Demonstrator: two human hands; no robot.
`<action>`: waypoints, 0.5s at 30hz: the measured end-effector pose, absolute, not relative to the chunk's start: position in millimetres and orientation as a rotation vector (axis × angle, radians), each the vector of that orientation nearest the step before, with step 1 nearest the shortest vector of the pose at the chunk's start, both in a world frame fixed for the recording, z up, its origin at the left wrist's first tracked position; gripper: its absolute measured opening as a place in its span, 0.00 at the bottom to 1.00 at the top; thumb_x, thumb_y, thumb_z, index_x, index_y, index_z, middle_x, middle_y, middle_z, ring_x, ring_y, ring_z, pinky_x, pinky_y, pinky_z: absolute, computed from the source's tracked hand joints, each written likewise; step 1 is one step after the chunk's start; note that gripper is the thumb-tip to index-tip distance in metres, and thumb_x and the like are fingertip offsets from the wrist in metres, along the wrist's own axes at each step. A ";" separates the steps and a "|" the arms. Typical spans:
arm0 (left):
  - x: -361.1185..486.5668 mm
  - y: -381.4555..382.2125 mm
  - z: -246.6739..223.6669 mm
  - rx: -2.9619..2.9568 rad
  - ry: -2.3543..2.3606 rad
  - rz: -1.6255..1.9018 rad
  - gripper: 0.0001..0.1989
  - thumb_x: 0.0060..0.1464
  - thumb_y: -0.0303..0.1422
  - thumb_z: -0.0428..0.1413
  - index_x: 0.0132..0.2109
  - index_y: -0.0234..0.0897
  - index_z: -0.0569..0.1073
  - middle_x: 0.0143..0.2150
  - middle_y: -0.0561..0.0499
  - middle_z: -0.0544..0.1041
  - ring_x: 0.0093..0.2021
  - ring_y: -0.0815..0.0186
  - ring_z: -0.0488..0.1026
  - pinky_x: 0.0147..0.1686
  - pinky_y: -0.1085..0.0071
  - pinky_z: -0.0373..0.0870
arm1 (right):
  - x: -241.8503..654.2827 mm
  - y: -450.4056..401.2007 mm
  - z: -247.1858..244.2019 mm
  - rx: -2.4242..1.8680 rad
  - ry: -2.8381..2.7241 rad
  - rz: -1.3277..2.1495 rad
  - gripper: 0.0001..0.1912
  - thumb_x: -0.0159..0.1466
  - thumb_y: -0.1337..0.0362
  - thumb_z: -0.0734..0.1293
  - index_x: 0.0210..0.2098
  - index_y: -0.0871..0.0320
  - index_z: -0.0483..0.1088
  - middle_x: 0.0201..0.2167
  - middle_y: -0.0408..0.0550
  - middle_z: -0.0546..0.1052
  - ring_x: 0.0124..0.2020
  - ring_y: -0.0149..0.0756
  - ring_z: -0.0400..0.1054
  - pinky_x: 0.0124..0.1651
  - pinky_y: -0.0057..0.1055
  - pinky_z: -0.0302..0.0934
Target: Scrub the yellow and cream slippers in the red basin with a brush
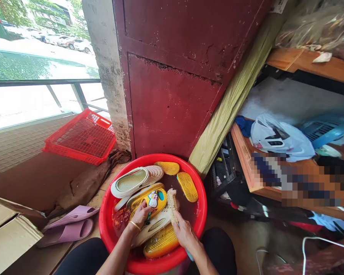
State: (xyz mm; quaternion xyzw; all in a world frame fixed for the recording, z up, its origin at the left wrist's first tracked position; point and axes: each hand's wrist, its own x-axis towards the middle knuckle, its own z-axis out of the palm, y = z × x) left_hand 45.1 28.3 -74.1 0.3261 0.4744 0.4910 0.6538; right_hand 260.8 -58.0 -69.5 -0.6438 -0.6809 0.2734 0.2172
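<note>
A red basin (200, 214) holds dark water and several shoes. My left hand (141, 214) is closed on a yellow slipper (159, 202) with a white cartoon decoration and a teal patch. Bristles up, a pale scrubbing brush (172, 199) is in my right hand (186, 233), just right of the slipper; a bit of blue shows under the palm. Below the hands lies a cream shoe (153, 228), with a yellow sole (162, 242) nearer me. A cream clog (134, 181) rests at the basin's upper left. Two yellow pieces (188, 186) float at the upper right.
Pink slippers (74, 225) lie left of the basin, beside cardboard (14, 244). A red crate (83, 137) stands behind them. A dark red door (172, 107) rises beyond the basin. Wooden shelves (246, 168) with bags stand at the right, and a white cable (304, 252) hangs low there.
</note>
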 end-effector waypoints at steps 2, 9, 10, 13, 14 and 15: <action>44.7 29.9 -75.8 0.729 1.049 1.121 0.20 0.33 0.35 0.68 0.39 0.36 0.77 0.39 0.46 0.83 0.44 0.54 0.78 0.43 0.64 0.73 | 261.0 -57.7 -69.7 -1.782 -1.873 0.754 0.28 0.72 0.60 0.56 0.71 0.54 0.60 0.59 0.54 0.76 0.56 0.44 0.74 0.58 0.37 0.67; 45.0 33.6 -82.0 0.666 1.028 1.143 0.20 0.30 0.33 0.69 0.35 0.36 0.76 0.38 0.46 0.82 0.43 0.55 0.79 0.41 0.66 0.73 | 262.4 -56.2 -75.3 -1.777 -1.836 0.688 0.28 0.70 0.60 0.57 0.69 0.49 0.62 0.59 0.52 0.76 0.56 0.47 0.74 0.58 0.41 0.68; 44.9 34.2 -82.4 0.663 1.026 1.143 0.20 0.30 0.33 0.70 0.36 0.36 0.77 0.38 0.46 0.83 0.43 0.55 0.79 0.41 0.66 0.73 | 262.8 -55.8 -76.1 -1.779 -1.836 0.690 0.28 0.70 0.60 0.57 0.69 0.49 0.63 0.60 0.52 0.76 0.56 0.47 0.74 0.57 0.42 0.68; 44.0 35.9 -84.2 0.645 1.023 1.142 0.22 0.30 0.33 0.71 0.37 0.36 0.77 0.37 0.46 0.83 0.42 0.55 0.80 0.40 0.66 0.74 | 263.9 -55.0 -77.6 -1.763 -1.843 0.677 0.28 0.69 0.60 0.58 0.69 0.49 0.63 0.61 0.52 0.75 0.56 0.48 0.75 0.56 0.42 0.69; 43.6 36.4 -85.1 0.634 1.025 1.141 0.22 0.30 0.33 0.71 0.37 0.36 0.77 0.37 0.46 0.83 0.42 0.55 0.80 0.40 0.66 0.75 | 264.1 -54.7 -77.9 -1.761 -1.845 0.651 0.28 0.69 0.60 0.58 0.68 0.49 0.64 0.60 0.52 0.75 0.55 0.48 0.75 0.56 0.41 0.69; 43.1 36.9 -86.0 0.622 1.029 1.137 0.23 0.30 0.32 0.71 0.38 0.36 0.77 0.36 0.46 0.83 0.41 0.55 0.80 0.40 0.66 0.75 | 264.2 -54.4 -78.0 -1.764 -1.846 0.618 0.28 0.69 0.60 0.59 0.68 0.49 0.64 0.59 0.52 0.76 0.54 0.47 0.75 0.54 0.40 0.70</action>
